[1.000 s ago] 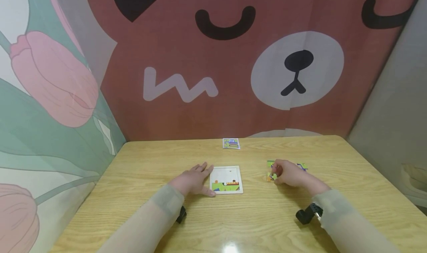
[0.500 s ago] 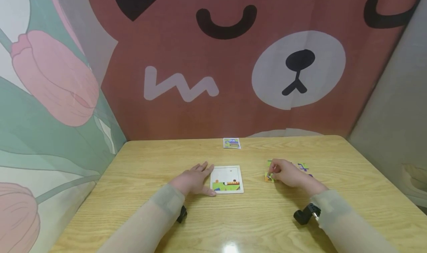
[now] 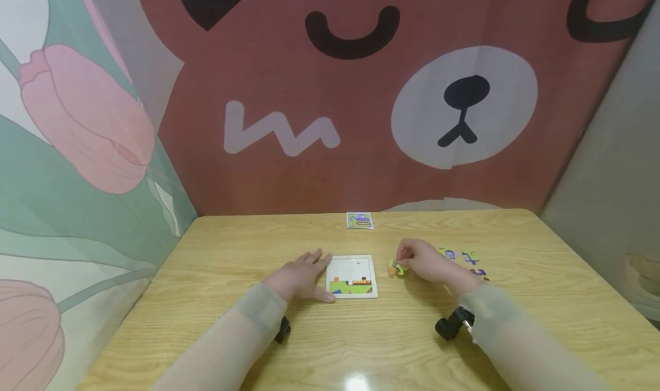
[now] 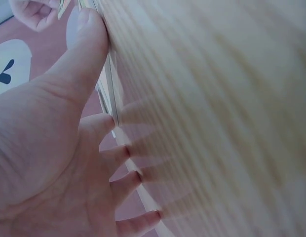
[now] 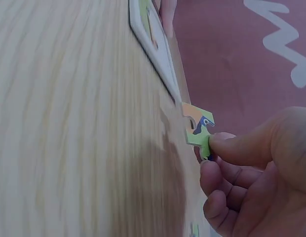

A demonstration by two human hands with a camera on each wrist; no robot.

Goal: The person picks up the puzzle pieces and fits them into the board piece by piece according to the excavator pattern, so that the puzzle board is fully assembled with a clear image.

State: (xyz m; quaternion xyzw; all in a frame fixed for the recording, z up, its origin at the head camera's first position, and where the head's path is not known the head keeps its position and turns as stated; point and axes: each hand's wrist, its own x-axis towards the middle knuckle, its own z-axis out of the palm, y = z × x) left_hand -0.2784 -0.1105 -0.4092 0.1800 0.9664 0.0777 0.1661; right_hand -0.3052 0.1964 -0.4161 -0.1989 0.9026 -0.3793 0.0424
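A white square puzzle tray [image 3: 352, 269] lies on the table, its lower part filled with joined green and orange pieces. My left hand [image 3: 301, 277] rests at the tray's left side, fingers spread, with thumb and index at the frame. To the right of the tray, my right hand [image 3: 425, 259] pinches a puzzle piece [image 5: 198, 126] between thumb and fingers. The piece is green and orange with a bit of blue, and in the right wrist view it is held above the table near the tray's edge.
Several loose puzzle pieces [image 3: 470, 258] lie on the table beyond the right hand, partly hidden by it. A small printed picture card [image 3: 359, 220] is at the table's back edge. Behind the wooden table [image 3: 330, 345] stands a wall with a bear design.
My right hand has lifted the puzzle piece from the loose group and carried it left toward the tray. My left hand has stayed at the tray.
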